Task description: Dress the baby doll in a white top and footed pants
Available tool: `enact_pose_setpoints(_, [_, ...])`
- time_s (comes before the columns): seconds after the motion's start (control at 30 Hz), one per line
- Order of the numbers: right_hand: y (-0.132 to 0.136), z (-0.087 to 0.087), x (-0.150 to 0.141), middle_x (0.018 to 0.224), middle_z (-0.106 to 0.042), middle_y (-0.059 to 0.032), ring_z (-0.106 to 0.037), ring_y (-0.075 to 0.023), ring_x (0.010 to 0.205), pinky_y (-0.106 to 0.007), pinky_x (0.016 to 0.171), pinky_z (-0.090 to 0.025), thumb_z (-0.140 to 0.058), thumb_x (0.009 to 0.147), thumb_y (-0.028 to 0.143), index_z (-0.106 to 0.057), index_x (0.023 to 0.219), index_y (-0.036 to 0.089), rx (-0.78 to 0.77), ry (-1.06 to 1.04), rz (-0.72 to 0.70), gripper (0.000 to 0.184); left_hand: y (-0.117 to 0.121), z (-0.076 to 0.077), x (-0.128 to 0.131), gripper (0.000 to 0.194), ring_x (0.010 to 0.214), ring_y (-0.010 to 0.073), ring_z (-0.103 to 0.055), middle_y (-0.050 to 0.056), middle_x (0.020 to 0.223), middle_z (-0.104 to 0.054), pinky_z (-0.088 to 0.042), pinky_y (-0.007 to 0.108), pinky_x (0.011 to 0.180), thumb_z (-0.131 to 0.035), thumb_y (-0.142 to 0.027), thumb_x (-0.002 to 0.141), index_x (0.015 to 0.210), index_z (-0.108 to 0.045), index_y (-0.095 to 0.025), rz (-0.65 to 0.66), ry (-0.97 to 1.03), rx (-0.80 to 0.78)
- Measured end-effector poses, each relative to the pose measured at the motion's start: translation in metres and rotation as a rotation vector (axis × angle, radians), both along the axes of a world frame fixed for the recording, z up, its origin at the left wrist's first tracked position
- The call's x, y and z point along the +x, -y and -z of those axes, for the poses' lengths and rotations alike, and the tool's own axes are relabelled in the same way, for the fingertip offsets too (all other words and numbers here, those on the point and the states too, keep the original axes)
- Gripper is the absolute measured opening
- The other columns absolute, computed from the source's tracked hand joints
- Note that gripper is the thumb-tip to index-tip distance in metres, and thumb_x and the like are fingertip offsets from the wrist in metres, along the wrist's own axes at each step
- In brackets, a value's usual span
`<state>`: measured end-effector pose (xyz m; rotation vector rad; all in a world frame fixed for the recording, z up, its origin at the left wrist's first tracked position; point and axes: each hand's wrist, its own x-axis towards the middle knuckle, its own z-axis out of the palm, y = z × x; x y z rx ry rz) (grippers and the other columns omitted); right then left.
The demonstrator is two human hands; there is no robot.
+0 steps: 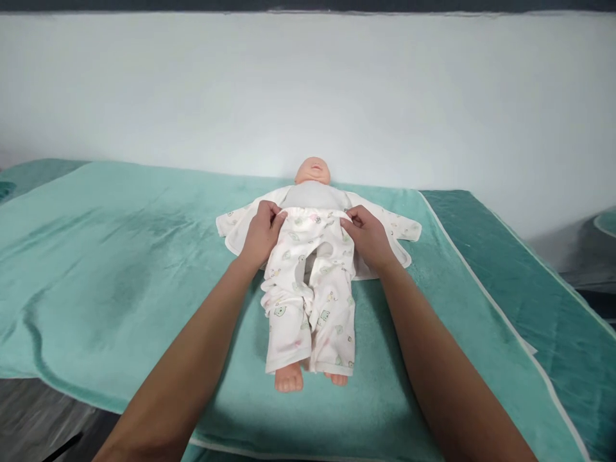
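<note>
A baby doll (312, 171) lies on its back with its head toward the wall and its feet toward me. White patterned baby pants (332, 308) cover its legs, and the toes show below the cuffs. There is an opening at the crotch of the pants. My left hand (264, 232) pinches the left end of the waistband, while my right hand (368, 236) grips the right end. Under the doll's body a white patterned baby jacket (404, 228) is spread open, its sleeves stretched out to both sides.
A light green towel (120, 256) covers the table under the doll. Darker green cloth (534, 276) shows at the right. Behind the table stands a white wall (308, 90). Grey floor (33, 417) is visible at the lower left.
</note>
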<state>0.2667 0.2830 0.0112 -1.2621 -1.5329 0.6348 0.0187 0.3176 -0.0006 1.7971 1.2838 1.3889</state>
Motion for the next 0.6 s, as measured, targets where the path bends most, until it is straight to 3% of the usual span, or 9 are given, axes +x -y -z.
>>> enact_pose_setpoints(0.1, [-0.024, 0.002, -0.002, 0.065, -0.041, 0.0045, -0.038, -0.0149, 0.066, -0.029, 0.067, -0.035, -0.063, 0.085, 0.038, -0.048, 0.073, 0.023, -0.001, 0.039, 0.097, 0.024, -0.027, -0.001, 0.008, 0.017, 0.065, 0.0142, -0.046, -0.005, 0.072, -0.045, -0.035, 0.029, 0.067, -0.058, -0.025, 0.094, 0.090, -0.042, -0.024, -0.113, 0.082, -0.025])
enact_pose_setpoints(0.2, [-0.042, 0.011, -0.004, 0.064, -0.040, 0.0046, -0.039, -0.0153, 0.064, -0.030, 0.063, -0.035, -0.063, 0.085, 0.042, -0.044, 0.073, 0.024, -0.078, -0.124, 0.133, 0.028, -0.046, 0.006, 0.013, 0.020, 0.060, 0.0124, -0.040, -0.006, 0.069, -0.040, -0.033, 0.026, 0.063, -0.058, -0.020, 0.093, 0.088, -0.039, -0.024, -0.159, 0.248, -0.140])
enact_pose_setpoints(0.3, [-0.046, 0.018, -0.005, 0.065, -0.042, 0.0044, -0.041, -0.0154, 0.065, -0.030, 0.065, -0.037, -0.065, 0.083, 0.044, -0.046, 0.074, 0.024, -0.103, -0.193, 0.131, 0.029, -0.046, 0.014, 0.011, 0.015, 0.062, 0.0131, -0.043, -0.005, 0.070, -0.047, -0.035, 0.026, 0.063, -0.059, -0.026, 0.092, 0.089, -0.045, -0.024, -0.064, 0.272, -0.185])
enact_pose_setpoints(0.4, [-0.043, 0.018, -0.006, 0.074, -0.051, 0.0014, -0.049, -0.0179, 0.075, -0.033, 0.077, -0.043, -0.065, 0.086, 0.046, -0.053, 0.077, 0.024, -0.003, -0.108, 0.111, 0.026, -0.038, 0.014, 0.005, 0.013, 0.080, 0.0163, -0.053, 0.001, 0.088, -0.058, -0.042, 0.028, 0.073, -0.060, -0.035, 0.092, 0.092, -0.056, -0.023, 0.065, 0.128, -0.043])
enact_pose_setpoints(0.5, [-0.044, 0.015, -0.005, 0.105, -0.063, -0.0057, -0.056, -0.0231, 0.105, -0.039, 0.098, -0.043, -0.060, 0.090, 0.051, -0.057, 0.080, 0.025, 0.147, -0.006, 0.050, 0.029, -0.034, 0.005, 0.001, 0.014, 0.100, 0.0187, -0.055, 0.004, 0.107, -0.060, -0.044, 0.030, 0.087, -0.060, -0.038, 0.092, 0.092, -0.060, -0.024, 0.148, 0.025, 0.076])
enact_pose_setpoints(0.6, [-0.046, 0.010, -0.002, 0.124, -0.064, -0.0074, -0.055, -0.0254, 0.120, -0.042, 0.105, -0.040, -0.055, 0.094, 0.056, -0.058, 0.080, 0.025, 0.208, 0.095, -0.031, 0.034, -0.037, -0.008, 0.002, 0.017, 0.098, 0.0188, -0.056, 0.004, 0.106, -0.062, -0.043, 0.030, 0.085, -0.062, -0.038, 0.092, 0.085, -0.057, -0.023, 0.199, -0.058, 0.103])
